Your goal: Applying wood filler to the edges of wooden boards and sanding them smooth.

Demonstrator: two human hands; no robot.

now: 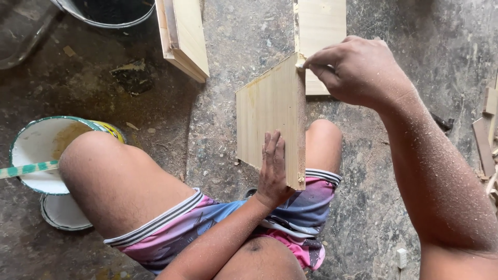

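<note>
**Panel edge gets worked, braced on the knee**

While the pale wood panel (270,116) stands on edge against the person's right knee (322,142), near frame centre, both hands are busy on it. Left hand (272,166) lies flat w/ fingers together on the panel's face at about 6 o'clock, pressing, not gripping round it. Right hand (358,70) is up at 1 o'clock, thumb & fingertips pinched together on a small pale bit (300,63) at the panel's top corner; can't tell if it's filler, glue or a scrap of abrasive. Arms are dusted w/ sawdust.

Doing it well, as I judge it: keep the left palm pushing the panel firm to the knee so it doesn't rock, and run the right fingertips along the edge in even strokes, light pressure, no gouging the corner.

Further out: a second pale board (321,31) lies on the floor (238,46) at 12, just behind the panel; a stack of boards (184,36) at 11. At 9 o'clock, a white bucket w/ green rim (39,150) holding a striped stick (26,169), w/ a lid (62,212) beneath. A dark tub (109,11) sits at 11, wood offcuts (485,140) at 3. Floor is gritty concrete.
</note>
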